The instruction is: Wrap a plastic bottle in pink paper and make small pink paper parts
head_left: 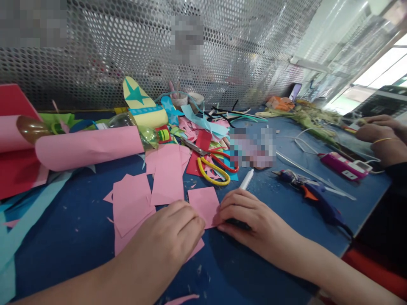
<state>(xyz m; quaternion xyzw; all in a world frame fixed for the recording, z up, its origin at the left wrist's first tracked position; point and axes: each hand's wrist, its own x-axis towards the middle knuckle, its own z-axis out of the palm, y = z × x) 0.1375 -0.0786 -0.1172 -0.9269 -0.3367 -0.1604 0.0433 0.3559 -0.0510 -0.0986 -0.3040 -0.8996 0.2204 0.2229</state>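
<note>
A small pink paper square [203, 205] lies on the blue table between my hands. My left hand [176, 235] is closed, its curled fingertips at the square's lower edge. My right hand [249, 216] pinches the square's right corner between thumb and fingers. A white pen [246, 179] sticks out beyond the right-hand knuckles; its other end is hidden, so I cannot tell whether the hand holds it. Loose pink paper pieces [132, 203] lie beside and partly under my left hand. Scissors with red and yellow handles [213, 169] rest just past the square.
Bottles wrapped in pink paper [90, 146] lie at the left, with a yellow paper piece [135, 95] bearing a star. At the right are a glue gun [313, 195], a purple power strip [345, 165] and another person's hands [381, 131]. A perforated metal panel [140, 46] stands behind.
</note>
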